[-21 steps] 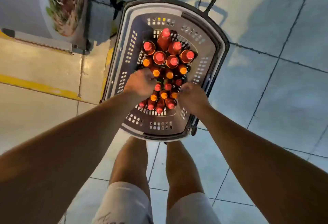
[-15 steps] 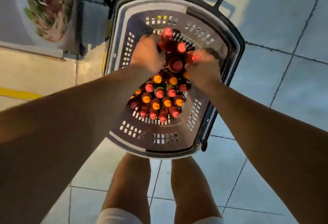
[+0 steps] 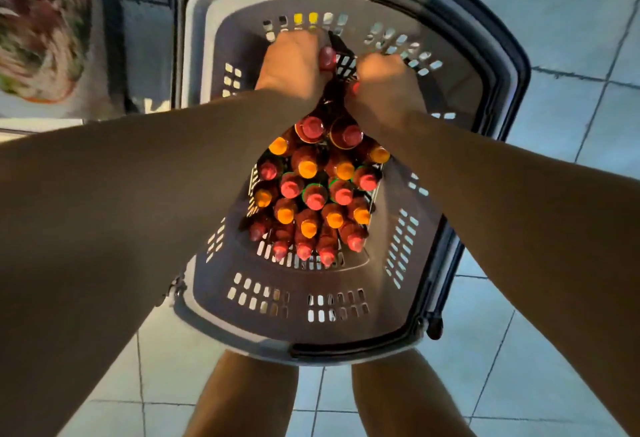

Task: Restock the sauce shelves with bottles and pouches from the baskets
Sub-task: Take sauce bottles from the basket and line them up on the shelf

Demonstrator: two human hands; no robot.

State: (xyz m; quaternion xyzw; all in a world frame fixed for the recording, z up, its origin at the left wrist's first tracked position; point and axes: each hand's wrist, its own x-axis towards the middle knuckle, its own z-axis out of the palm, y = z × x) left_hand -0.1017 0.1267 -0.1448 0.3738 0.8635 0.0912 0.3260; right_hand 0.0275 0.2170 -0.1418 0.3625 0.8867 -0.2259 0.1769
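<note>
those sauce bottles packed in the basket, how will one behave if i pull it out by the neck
The sauce bottles look rigid and probably fairly heavy for their size, since they appear full. Tall, narrow and standing packed upright in the basket, the neighbours may tip once one leaves. The left hand and right hand both grip at the tops; smooth caps could slip.

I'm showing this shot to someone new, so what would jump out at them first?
The tight cluster of sauce bottles with red and orange caps, standing in the middle of the grey basket on the tiled floor. Next, the left hand and right hand, fists side by side at the far end of the cluster, the left gripping a red-capped bottle. What the right hand holds is hidden.
</note>
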